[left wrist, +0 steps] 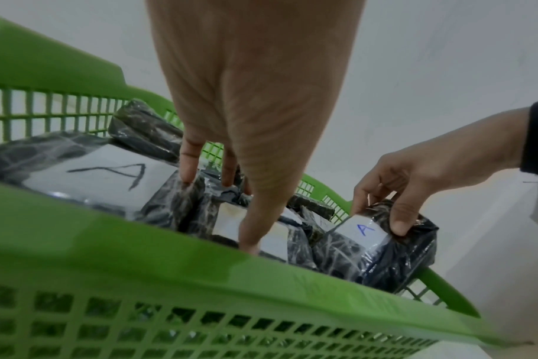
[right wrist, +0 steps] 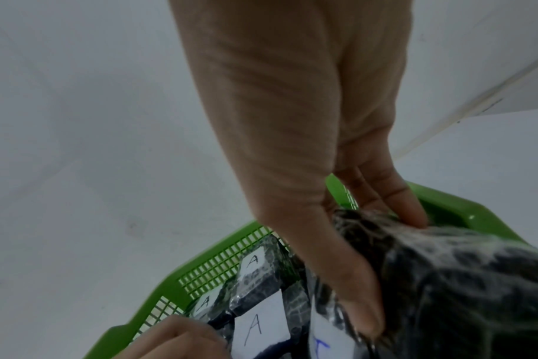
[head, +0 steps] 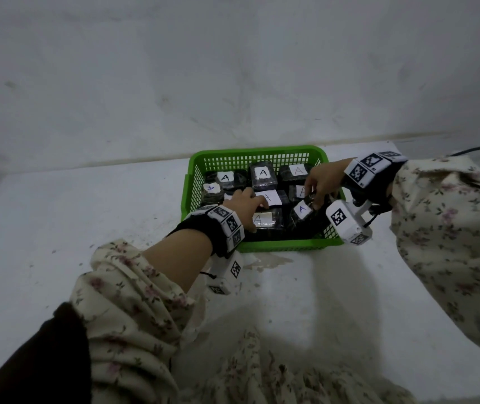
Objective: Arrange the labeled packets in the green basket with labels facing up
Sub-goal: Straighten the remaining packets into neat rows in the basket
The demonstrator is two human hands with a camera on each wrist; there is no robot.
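- Nearest the head camera, the left hand (head: 243,204) lies with straight fingers pressing packets at the green basket (head: 276,245) middle-left.
- Labeled packets (head: 263,175) fill the back rows, "A" upward.
- Right hand (head: 319,183) pinches the blue-lettered packet (head: 303,210), tilted against the right wall; open room lies in the front-right corner, likely its slot.

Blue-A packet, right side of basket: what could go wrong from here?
1. The right hand pinches only the wrap of the tilted blue-A packet; it might slip or land label-down.
2. Setting it down could shove neighbours in the crowded green basket.
3. The left hand covers labels, hiding any that are flipped.
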